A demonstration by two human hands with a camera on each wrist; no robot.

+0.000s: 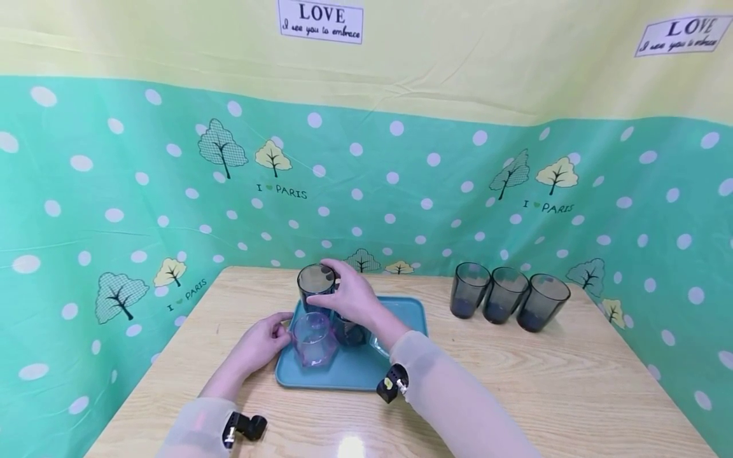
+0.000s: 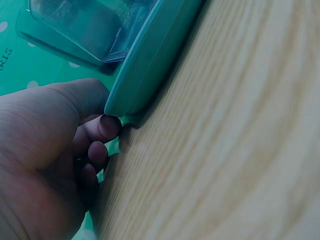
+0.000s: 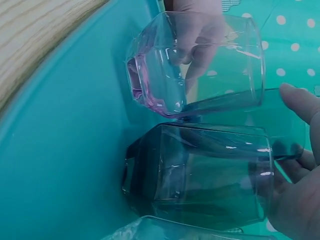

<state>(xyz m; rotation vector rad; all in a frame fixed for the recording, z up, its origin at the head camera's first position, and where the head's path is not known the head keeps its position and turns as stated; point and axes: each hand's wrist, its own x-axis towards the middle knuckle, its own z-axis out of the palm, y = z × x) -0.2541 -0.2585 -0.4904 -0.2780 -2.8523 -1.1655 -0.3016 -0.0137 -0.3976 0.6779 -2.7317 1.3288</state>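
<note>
My right hand (image 1: 350, 294) grips a tall dark-tinted glass (image 1: 317, 283) round its side, over the back left corner of a blue tray (image 1: 409, 312). At the tray's left edge my left hand (image 1: 258, 348) holds the rim, thumb and fingers bent at it in the left wrist view. A pinkish faceted glass (image 1: 314, 350) stands upright at the tray's front left. Beside it is a dark faceted glass (image 3: 215, 175), partly under my right hand in the head view. A clear glass (image 1: 378, 346) is mostly hidden by my right wrist.
Three tall dark glasses (image 1: 502, 296) stand upright in a slanting row at the table's back right. The wooden table (image 1: 492, 375) meets a green and yellow printed curtain (image 1: 401, 191) behind and at the sides. Small cameras sit on both wrists.
</note>
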